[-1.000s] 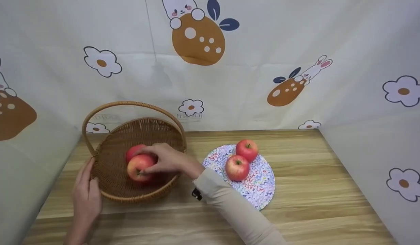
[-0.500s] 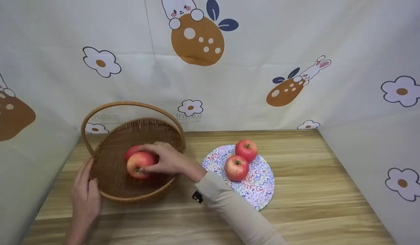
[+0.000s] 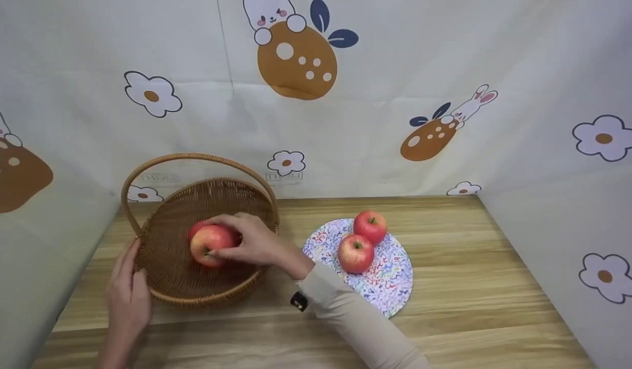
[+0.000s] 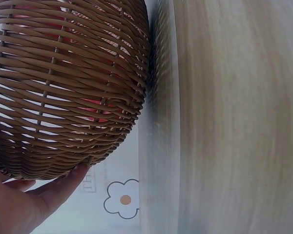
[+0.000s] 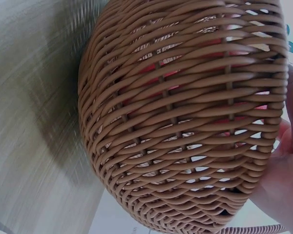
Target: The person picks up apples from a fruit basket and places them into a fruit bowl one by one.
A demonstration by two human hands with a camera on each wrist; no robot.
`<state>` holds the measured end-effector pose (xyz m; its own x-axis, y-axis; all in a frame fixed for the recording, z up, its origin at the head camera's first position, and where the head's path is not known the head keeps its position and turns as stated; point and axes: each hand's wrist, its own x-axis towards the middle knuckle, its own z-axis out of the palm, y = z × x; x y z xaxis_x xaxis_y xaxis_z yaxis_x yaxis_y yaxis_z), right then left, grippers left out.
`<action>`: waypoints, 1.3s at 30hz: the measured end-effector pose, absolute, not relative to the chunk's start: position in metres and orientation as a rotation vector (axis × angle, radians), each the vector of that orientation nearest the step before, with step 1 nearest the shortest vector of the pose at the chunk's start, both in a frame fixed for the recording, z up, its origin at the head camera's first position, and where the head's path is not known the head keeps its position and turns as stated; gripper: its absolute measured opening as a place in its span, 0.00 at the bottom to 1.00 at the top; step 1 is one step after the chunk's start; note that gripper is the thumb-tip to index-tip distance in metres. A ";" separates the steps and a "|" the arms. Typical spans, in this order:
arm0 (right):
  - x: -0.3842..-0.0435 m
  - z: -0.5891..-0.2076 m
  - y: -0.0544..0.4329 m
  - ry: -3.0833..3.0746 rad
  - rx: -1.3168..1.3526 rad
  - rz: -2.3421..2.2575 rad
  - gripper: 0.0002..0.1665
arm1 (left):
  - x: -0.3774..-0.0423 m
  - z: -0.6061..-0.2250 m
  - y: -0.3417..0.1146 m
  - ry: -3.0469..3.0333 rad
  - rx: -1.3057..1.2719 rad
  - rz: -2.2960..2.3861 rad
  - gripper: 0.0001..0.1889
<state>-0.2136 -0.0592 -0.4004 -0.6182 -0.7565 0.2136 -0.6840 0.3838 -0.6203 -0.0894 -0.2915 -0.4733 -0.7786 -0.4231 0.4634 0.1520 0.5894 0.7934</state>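
In the head view my right hand (image 3: pixel 249 241) reaches into a brown wicker basket (image 3: pixel 213 300) and grips a red-yellow apple (image 3: pixel 210 246), thumb near its stem. A second red apple (image 3: pixel 195 229) is mostly hidden behind it inside the basket. My left hand (image 3: pixel 128 297) rests against the basket's outer left side, below the foot of the handle, with its fingers fairly straight. The left wrist view shows the fingers (image 4: pixel 63 187) of that hand touching the woven wall (image 4: pixel 63 97). Through the weave, the right wrist view gives glimpses of red fruit (image 5: pixel 158 68).
To the right of the basket, a round plate (image 3: pixel 390 287) with a multicoloured pattern bears two red apples, one in front (image 3: pixel 356 253) and one behind (image 3: pixel 370 227). The basket's tall arched handle (image 3: pixel 192 156) rises near the patterned curtain (image 3: pixel 346 133) behind the wooden table (image 3: pixel 464 307).
My right hand and its apple have shifted slightly towards the back in the head view, covering more of the other apple. The left hand and the plate's apples stay in place.
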 end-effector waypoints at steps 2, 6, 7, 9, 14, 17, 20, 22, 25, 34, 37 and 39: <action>-0.212 -0.400 -0.058 2.528 -1.322 -1.073 0.33 | -0.089 -0.473 -0.291 -2.181 0.212 -1.173 0.28; -0.207 -0.398 -0.056 2.545 -1.313 -1.115 0.33 | -0.089 -0.474 -0.292 -2.171 0.195 -1.179 0.28; -0.206 -0.397 -0.056 2.554 -1.310 -1.123 0.33 | -0.090 -0.474 -0.292 -2.167 0.190 -1.181 0.28; -0.204 -0.396 -0.055 2.574 -1.292 -1.128 0.33 | -0.090 -0.474 -0.292 -2.161 0.183 -1.182 0.28; -0.201 -0.395 -0.052 2.612 -1.272 -1.148 0.33 | -0.090 -0.475 -0.292 -2.156 0.177 -1.179 0.28; -0.199 -0.394 -0.051 2.626 -1.260 -1.180 0.34 | -0.090 -0.475 -0.292 -2.158 0.179 -1.172 0.28; -0.197 -0.394 -0.049 2.629 -1.241 -1.223 0.33 | -0.090 -0.474 -0.292 -2.164 0.187 -1.172 0.28; -0.195 -0.394 -0.048 2.630 -1.228 -1.249 0.33 | -0.090 -0.474 -0.292 -2.168 0.191 -1.178 0.28; -0.193 -0.394 -0.047 2.624 -1.214 -1.288 0.33 | -0.089 -0.475 -0.292 -2.166 0.192 -1.183 0.28; -0.187 -0.393 -0.040 2.585 -1.156 -1.436 0.32 | -0.089 -0.475 -0.292 -2.159 0.188 -1.174 0.28; -0.184 -0.393 -0.037 2.539 -1.109 -1.506 0.32 | -0.090 -0.475 -0.292 -2.148 0.179 -1.161 0.28; -0.182 -0.393 -0.036 2.520 -1.092 -1.541 0.32 | -0.090 -0.475 -0.291 -2.146 0.179 -1.158 0.28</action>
